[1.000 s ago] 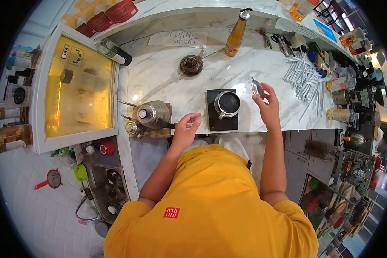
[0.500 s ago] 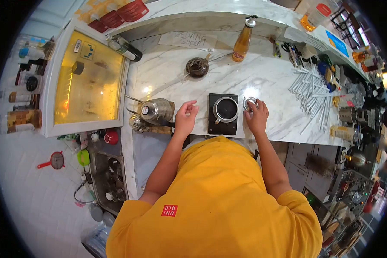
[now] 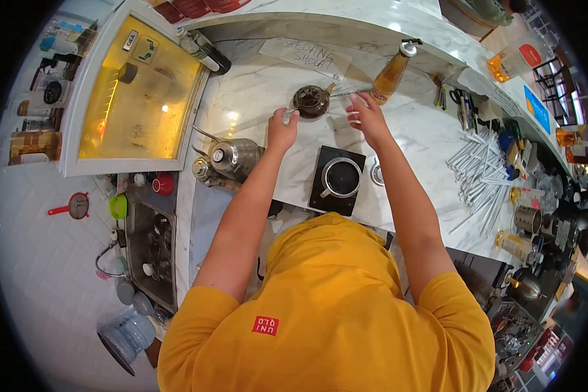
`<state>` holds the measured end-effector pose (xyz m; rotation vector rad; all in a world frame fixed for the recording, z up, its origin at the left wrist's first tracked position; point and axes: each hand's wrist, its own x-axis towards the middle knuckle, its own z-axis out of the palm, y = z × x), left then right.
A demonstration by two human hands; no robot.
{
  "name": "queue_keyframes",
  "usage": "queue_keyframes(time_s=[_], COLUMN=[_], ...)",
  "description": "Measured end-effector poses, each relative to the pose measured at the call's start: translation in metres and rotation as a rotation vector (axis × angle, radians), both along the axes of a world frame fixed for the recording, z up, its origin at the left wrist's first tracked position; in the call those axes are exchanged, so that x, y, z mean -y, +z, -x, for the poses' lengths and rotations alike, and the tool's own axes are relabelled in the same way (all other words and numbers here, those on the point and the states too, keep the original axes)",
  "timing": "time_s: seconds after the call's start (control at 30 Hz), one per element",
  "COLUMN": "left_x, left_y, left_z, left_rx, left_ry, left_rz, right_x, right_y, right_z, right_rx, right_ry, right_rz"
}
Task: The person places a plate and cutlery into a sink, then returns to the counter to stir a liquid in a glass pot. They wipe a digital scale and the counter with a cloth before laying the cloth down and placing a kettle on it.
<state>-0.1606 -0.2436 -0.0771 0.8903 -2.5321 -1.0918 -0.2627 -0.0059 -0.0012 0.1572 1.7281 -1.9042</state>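
A round glass teapot (image 3: 312, 100) with dark contents stands on the marble counter, its wooden handle toward the back right. My left hand (image 3: 283, 132) reaches its left side, thumb and fingers apart on either side of the clear spout. To the right of the teapot, my right hand (image 3: 370, 121) is open with fingers spread, between the handle and an amber pump bottle (image 3: 390, 77). Closer to my body, a glass pot with a metal rim (image 3: 342, 178) rests on a black scale (image 3: 336, 206). A small round metal lid (image 3: 376, 173) lies beside it, partly behind my right forearm.
Steel gooseneck kettles (image 3: 238, 159) stand at the left, near a lit yellow cabinet (image 3: 140, 98). Wrapped straws (image 3: 480, 176) are heaped on the right. A handwritten paper sign (image 3: 307, 57) lies at the back. The sink (image 3: 151, 258) is at lower left.
My right hand has left the metal lid and moved forward to the teapot's right. My left hand has reached forward to its left side. The camera view has shifted slightly.
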Motion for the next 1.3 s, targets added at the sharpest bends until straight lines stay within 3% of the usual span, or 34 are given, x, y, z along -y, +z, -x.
queue_keyframes(time_s=[0.17, 0.27, 0.37, 0.5, 0.67, 0.9, 1.0, 1.3], left_x=[0.006, 0.001, -0.007, -0.02, -0.054, -0.095, -0.106, -0.137], left_y=[0.008, -0.004, 0.0, 0.017, 0.082, 0.157, 0.168, 0.192], left_z=[0.005, -0.002, -0.011, -0.021, -0.049, -0.087, -0.1, -0.122], left_rx=[0.146, 0.051, -0.044, -0.22, -0.429, -0.591, -0.65, -0.727], left_ry=[-0.041, 0.013, 0.112, 0.172, 0.09, 0.009, -0.076, -0.21], left_rz=[-0.237, -0.254, -0.704, -0.868, -1.04, -1.142, -1.153, -1.182], right_x=[0.028, 0.029, 0.026, 0.01, -0.027, -0.075, -0.086, -0.116], right_y=[-0.016, -0.019, -0.016, 0.019, 0.084, 0.156, 0.176, 0.204], right_z=[0.012, 0.001, -0.008, -0.017, -0.04, -0.088, -0.101, -0.14], right_rx=[-0.104, -0.255, -0.403, -0.62, -0.887, -1.136, -1.288, -1.356], right_ry=[0.023, 0.062, 0.144, 0.224, 0.209, 0.118, 0.079, 0.064], right_rz=[0.097, 0.136, 0.104, 0.007, -0.055, 0.078, 0.134, 0.15])
